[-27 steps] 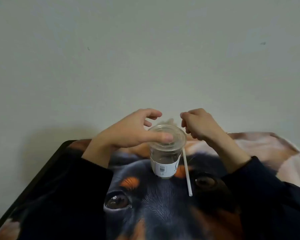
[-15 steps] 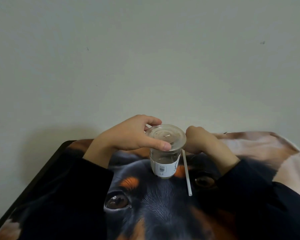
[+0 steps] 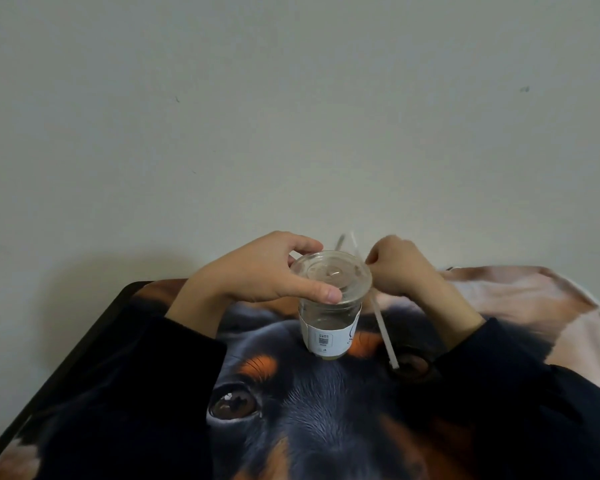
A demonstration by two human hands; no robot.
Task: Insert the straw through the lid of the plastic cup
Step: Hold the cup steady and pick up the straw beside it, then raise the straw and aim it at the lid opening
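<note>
Straw (image 3: 383, 327) pickup step: right hand (image 3: 397, 266) fisted on it, left hand (image 3: 264, 271) clamped lid (image 3: 331, 273); next needed tip over centre hole.

Left hand (image 3: 253, 271) steadies lidded cup (image 3: 329, 317); right hand (image 3: 400, 268) grips straw (image 3: 383, 329) beside it.

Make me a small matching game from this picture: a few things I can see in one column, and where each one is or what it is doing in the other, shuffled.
Things:
1. left hand
2. right hand
3. straw
4. lid

States:
A. sits on top of the plastic cup
B. grips the cup's rim
C. lies on the dog-print blanket, beside the cup
D. closed in a fist right of the cup

Pairs: 1-B, 2-D, 3-C, 4-A
</note>
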